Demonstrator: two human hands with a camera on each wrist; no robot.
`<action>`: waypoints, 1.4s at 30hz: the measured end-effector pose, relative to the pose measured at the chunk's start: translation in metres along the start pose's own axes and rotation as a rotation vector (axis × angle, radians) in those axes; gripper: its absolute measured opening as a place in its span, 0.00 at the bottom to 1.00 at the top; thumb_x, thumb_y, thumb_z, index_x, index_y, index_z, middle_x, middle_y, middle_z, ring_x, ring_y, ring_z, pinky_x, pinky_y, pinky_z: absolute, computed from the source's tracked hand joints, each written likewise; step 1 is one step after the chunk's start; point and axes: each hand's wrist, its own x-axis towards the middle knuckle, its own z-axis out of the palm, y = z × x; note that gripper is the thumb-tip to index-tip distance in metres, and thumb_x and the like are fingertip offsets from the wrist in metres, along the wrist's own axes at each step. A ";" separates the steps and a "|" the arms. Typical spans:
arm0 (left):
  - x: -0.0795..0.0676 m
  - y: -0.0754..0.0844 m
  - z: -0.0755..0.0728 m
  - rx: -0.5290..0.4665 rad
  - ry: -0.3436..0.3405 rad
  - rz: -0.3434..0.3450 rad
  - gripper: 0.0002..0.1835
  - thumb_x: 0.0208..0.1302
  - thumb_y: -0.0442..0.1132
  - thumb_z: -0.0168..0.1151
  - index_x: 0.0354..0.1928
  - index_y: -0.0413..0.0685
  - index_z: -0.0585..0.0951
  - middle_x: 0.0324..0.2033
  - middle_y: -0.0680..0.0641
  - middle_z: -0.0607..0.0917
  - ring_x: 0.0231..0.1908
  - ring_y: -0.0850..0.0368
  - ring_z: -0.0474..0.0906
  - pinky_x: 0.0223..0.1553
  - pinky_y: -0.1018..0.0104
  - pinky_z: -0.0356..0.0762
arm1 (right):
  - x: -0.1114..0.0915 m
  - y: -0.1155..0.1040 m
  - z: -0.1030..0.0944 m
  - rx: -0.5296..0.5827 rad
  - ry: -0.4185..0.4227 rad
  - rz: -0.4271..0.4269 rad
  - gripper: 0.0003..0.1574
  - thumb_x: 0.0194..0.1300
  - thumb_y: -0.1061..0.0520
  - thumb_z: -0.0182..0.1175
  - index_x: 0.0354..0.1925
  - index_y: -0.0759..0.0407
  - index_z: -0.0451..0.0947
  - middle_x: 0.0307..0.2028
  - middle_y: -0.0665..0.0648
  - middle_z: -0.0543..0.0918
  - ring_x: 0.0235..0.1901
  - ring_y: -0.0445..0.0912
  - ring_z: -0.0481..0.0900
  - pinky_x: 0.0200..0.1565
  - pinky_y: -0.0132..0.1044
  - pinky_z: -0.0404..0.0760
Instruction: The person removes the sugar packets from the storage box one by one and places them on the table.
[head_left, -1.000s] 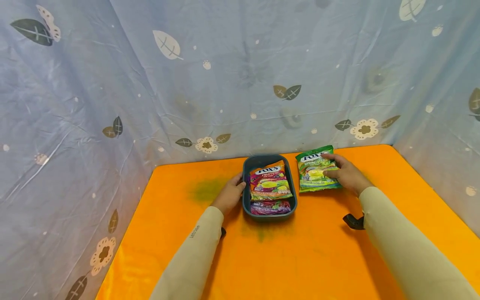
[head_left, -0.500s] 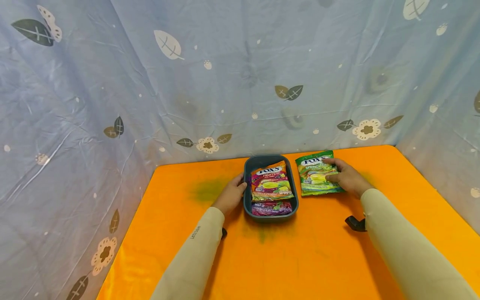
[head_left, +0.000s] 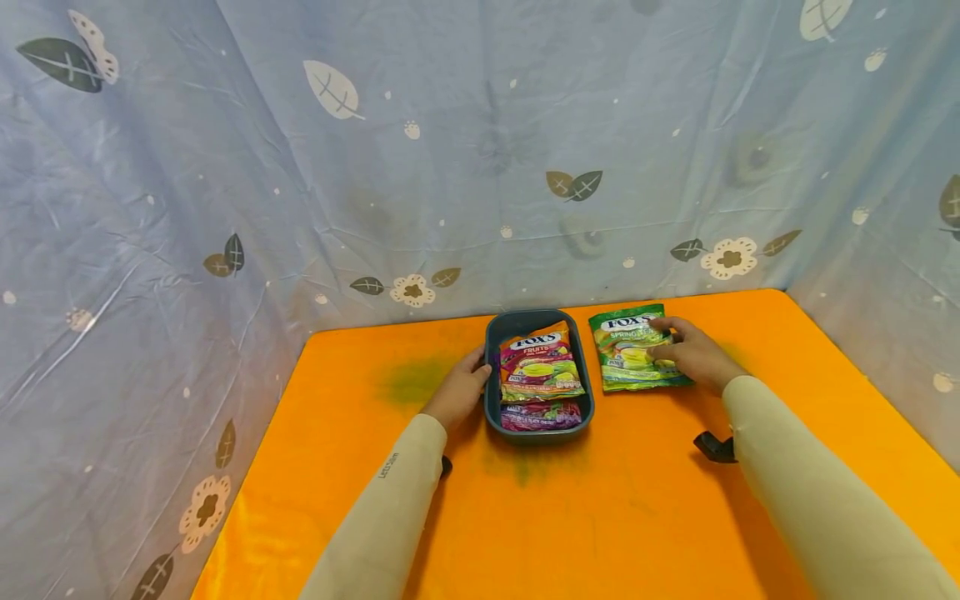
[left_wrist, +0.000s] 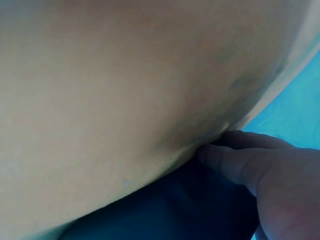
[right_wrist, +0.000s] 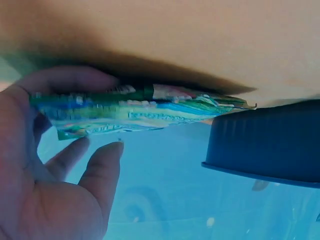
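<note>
A dark blue-grey plastic tub stands on the orange table, holding two Fox's candy bags. The orange-and-magenta candy bag lies on top of the purple candy bag. Fingers of my left hand touch the tub's left side; in the left wrist view the thumb and a finger look straight. To the right lies a green Fox's candy bag. My right hand is at its right edge. In the right wrist view, the thumb stands slightly apart from the bag and another finger lies tucked along the table side.
A patterned grey-blue curtain hangs close behind the table's back edge and along both sides. The orange tabletop extends toward me. Black wrist-mount parts show beneath the sleeves, the right one more plainly.
The green candy bag has shifted slightly toward me along with my right hand, mostly in the first half second. The left hand and the tub stay in place.
</note>
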 end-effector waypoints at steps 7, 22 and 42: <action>0.000 -0.001 -0.001 -0.014 0.002 0.028 0.28 0.75 0.46 0.45 0.74 0.55 0.57 0.68 0.48 0.64 0.65 0.52 0.61 0.63 0.52 0.62 | -0.005 0.003 -0.005 -0.100 0.063 -0.005 0.38 0.69 0.50 0.56 0.70 0.59 0.55 0.63 0.74 0.59 0.56 0.64 0.64 0.48 0.53 0.71; -0.003 -0.002 0.000 -0.009 -0.004 0.037 0.28 0.75 0.46 0.45 0.74 0.55 0.56 0.68 0.48 0.65 0.64 0.53 0.63 0.61 0.53 0.64 | -0.018 0.000 -0.018 -0.124 0.217 -0.035 0.41 0.70 0.46 0.53 0.72 0.61 0.52 0.63 0.73 0.61 0.59 0.68 0.62 0.55 0.62 0.65; -0.002 -0.001 0.000 -0.005 -0.005 0.028 0.28 0.75 0.46 0.44 0.74 0.54 0.57 0.68 0.48 0.65 0.64 0.52 0.62 0.62 0.51 0.63 | -0.017 -0.043 -0.003 0.119 0.146 -0.125 0.48 0.67 0.41 0.57 0.75 0.51 0.46 0.63 0.67 0.64 0.57 0.62 0.68 0.57 0.59 0.67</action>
